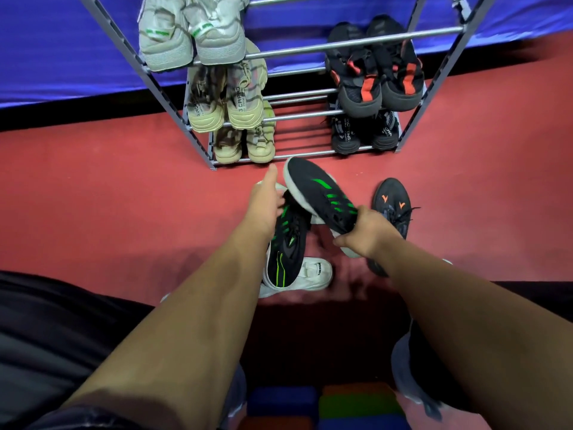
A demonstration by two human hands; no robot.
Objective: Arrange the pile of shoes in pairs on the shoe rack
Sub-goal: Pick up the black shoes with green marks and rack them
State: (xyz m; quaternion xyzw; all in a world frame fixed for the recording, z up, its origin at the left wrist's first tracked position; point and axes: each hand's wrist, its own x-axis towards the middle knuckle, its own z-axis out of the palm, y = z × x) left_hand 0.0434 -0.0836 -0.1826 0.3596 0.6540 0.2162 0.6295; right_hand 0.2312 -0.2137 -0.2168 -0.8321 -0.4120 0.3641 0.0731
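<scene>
Seen from the head camera, the shoe rack (pixel 310 154) already carries five pairs: three pale down its left side, two dark on its right. On the red floor (pixel 124 197) before its bottom front rail, the right hand (pixel 362 231) grips a black-and-green shoe (pixel 319 190) by the heel, raised. The left hand (pixel 266 197) lies on its mate (pixel 286 243); I cannot tell whether it has closed on it. A white shoe (pixel 313 273) and an orange-marked shoe (pixel 392 200) are still on the floor.

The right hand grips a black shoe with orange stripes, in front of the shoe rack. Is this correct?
Not quite. In the head view, the black shoe gripped by the right hand has green stripes, not orange. It is in front of the shoe rack, as you say.
</scene>
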